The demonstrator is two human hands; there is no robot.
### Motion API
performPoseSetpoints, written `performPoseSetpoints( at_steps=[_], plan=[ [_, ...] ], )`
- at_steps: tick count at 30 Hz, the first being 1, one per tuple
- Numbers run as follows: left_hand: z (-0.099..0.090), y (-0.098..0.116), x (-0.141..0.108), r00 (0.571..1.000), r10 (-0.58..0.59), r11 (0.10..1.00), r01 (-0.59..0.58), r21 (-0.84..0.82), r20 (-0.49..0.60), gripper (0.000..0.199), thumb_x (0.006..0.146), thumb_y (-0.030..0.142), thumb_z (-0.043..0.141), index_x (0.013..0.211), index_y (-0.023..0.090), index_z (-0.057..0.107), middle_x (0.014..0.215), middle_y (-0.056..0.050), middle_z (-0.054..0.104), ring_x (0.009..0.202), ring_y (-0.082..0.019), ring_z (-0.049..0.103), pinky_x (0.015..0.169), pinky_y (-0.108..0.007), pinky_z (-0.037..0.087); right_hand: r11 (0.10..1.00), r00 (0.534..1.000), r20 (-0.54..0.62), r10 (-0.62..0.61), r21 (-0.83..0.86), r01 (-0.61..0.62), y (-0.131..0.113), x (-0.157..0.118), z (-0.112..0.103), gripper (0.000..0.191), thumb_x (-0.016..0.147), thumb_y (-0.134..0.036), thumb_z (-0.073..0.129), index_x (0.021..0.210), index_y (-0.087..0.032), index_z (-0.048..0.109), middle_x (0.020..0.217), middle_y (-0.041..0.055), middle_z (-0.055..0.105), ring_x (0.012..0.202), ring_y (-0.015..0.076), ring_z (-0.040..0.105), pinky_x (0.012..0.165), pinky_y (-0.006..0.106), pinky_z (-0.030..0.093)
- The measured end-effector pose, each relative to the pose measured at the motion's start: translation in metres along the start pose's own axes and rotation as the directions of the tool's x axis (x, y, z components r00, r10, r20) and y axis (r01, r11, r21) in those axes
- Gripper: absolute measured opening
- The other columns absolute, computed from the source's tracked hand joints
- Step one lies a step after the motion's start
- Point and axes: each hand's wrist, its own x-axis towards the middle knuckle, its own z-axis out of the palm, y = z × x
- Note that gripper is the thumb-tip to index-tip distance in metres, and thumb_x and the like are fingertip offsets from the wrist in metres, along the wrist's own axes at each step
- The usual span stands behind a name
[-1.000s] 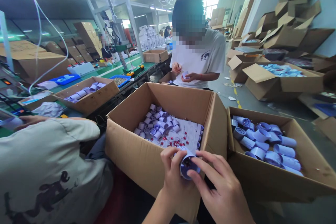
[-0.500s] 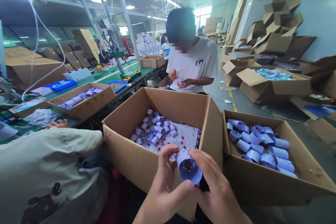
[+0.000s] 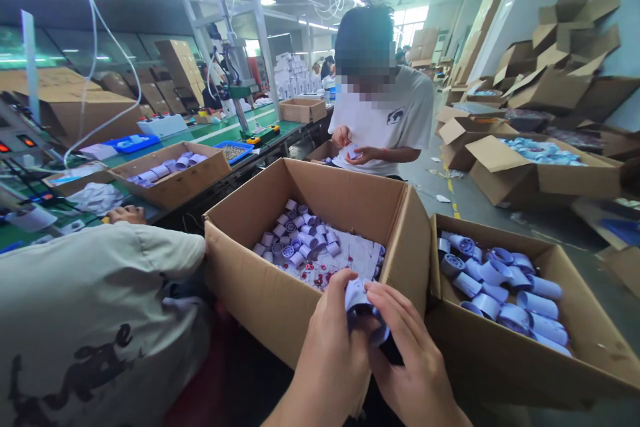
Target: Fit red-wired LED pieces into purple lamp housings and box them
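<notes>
Both my hands are closed around one white plastic cylindrical housing [image 3: 357, 293], just in front of a large cardboard box. My left hand [image 3: 333, 347] grips its left side, and the thumb reaches into the open end. On the other side, the fingers of my right hand [image 3: 407, 340] wrap over the top and right wall. The inside of the housing is mostly hidden by my thumb. Inside the large box [image 3: 260, 297], many similar white housings [image 3: 300, 233] lie beside small red parts with wires [image 3: 320, 275] on a white sheet.
At right stands another carton [image 3: 505, 357] of larger white cylinders [image 3: 515, 317]. A co-worker in a pale shirt [image 3: 90, 320] sits close at left; another person [image 3: 383, 107] works across the box. A green conveyor bench [image 3: 273, 130] with cartons runs along the left. Open boxes [image 3: 560, 80] are heaped at far right.
My left thumb has moved from the housing's lower rim into its opening. The housing has tilted, so its inside shows less. The whole view has shifted slightly.
</notes>
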Motion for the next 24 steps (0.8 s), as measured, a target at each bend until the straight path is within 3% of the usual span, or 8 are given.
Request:
performPoseSetpoints(
  at_steps=[5, 9, 13, 16, 24],
  plan=[
    [0.001, 0.005, 0.006, 0.997, -0.064, 0.998, 0.064, -0.003, 0.05, 0.045, 0.075, 0.004, 0.051, 0.115, 0.025, 0.051, 0.101, -0.005, 0.071, 0.095, -0.023, 0.068, 0.08, -0.034, 0.052, 1.0, 1.0, 0.015, 0.007, 0.006, -0.007, 0.003, 0.001, -0.002, 0.034, 0.093, -0.012, 0.054, 0.127, -0.014, 0.058, 0.113, 0.0149, 0.072, 0.111, 0.0229, 0.067, 0.089, 0.035, 0.061],
    [-0.006, 0.007, 0.011, 0.994, -0.04, 0.998, 0.034, 0.059, 0.104, 0.054, 0.07, 0.002, 0.054, 0.119, 0.024, 0.051, 0.099, -0.007, 0.07, 0.089, -0.023, 0.067, 0.074, -0.033, 0.053, 0.999, 0.999, 0.04, -0.001, 0.047, -0.001, 0.005, -0.001, -0.003, 0.035, 0.092, -0.012, 0.057, 0.126, -0.016, 0.059, 0.111, 0.0149, 0.074, 0.107, 0.0244, 0.069, 0.085, 0.037, 0.063],
    [-0.005, 0.014, 0.011, 0.996, -0.007, 0.994, -0.003, 0.11, 0.092, 0.062, 0.062, -0.007, 0.047, 0.115, 0.025, 0.052, 0.091, -0.004, 0.07, 0.078, -0.02, 0.068, 0.066, -0.027, 0.053, 0.997, 0.999, 0.041, 0.005, 0.082, -0.008, 0.006, -0.004, -0.002, 0.037, 0.09, -0.011, 0.059, 0.127, -0.016, 0.058, 0.111, 0.0143, 0.074, 0.106, 0.024, 0.069, 0.086, 0.036, 0.063],
    [0.0, 0.017, 0.009, 0.998, 0.001, 0.99, -0.011, 0.139, 0.07, 0.055, 0.065, -0.006, 0.047, 0.11, 0.024, 0.052, 0.088, -0.004, 0.07, 0.076, -0.02, 0.069, 0.065, -0.027, 0.054, 0.996, 0.999, 0.032, 0.02, 0.089, -0.023, 0.008, -0.006, -0.001, 0.038, 0.088, -0.009, 0.058, 0.126, -0.015, 0.059, 0.113, 0.0141, 0.072, 0.108, 0.0232, 0.068, 0.089, 0.034, 0.061],
    [0.008, 0.006, 0.01, 0.993, -0.105, 0.993, 0.102, 0.061, 0.046, 0.052, 0.063, -0.005, 0.047, 0.108, 0.021, 0.054, 0.097, -0.008, 0.072, 0.081, -0.022, 0.072, 0.07, -0.031, 0.057, 0.997, 0.998, -0.012, 0.055, 0.06, -0.054, 0.011, -0.017, 0.01, 0.036, 0.092, -0.014, 0.054, 0.128, -0.016, 0.058, 0.111, 0.012, 0.073, 0.105, 0.0227, 0.07, 0.084, 0.034, 0.063]
  ],
)
